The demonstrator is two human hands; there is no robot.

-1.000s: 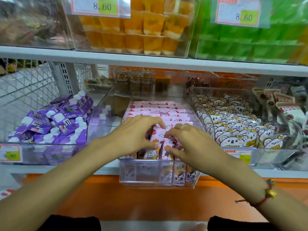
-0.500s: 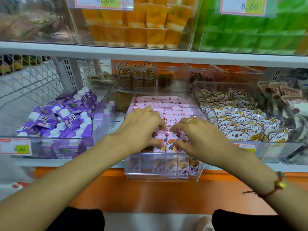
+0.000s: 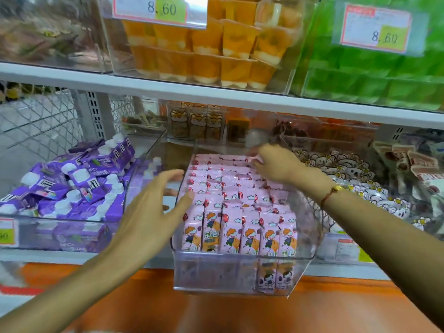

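A white shelf (image 3: 216, 94) is seen across the whole view, and on it clear boxes with orange jelly cups (image 3: 216, 44) and green packs (image 3: 360, 75) are placed. Below it, on the lower level, a heap of purple pouches (image 3: 79, 186) is kept at the left and packets printed with animal faces (image 3: 341, 164) at the right. Between these two, a clear bin (image 3: 228, 277) juts out over the front edge of the lower level. It is filled with pink packets (image 3: 230, 227), which stand upright in close rows from front to back. The left hand (image 3: 149, 217) is held just beside the left wall of the bin, its fingers straight and spread, and nothing is held in it; its thumb tip is near the front packets. The right hand (image 3: 276, 164) is laid on the rear rows with fingers bent down onto the packets. Because of blur it cannot be told if a packet is pinched. A red cord bracelet (image 3: 332, 192) is worn on the right wrist.
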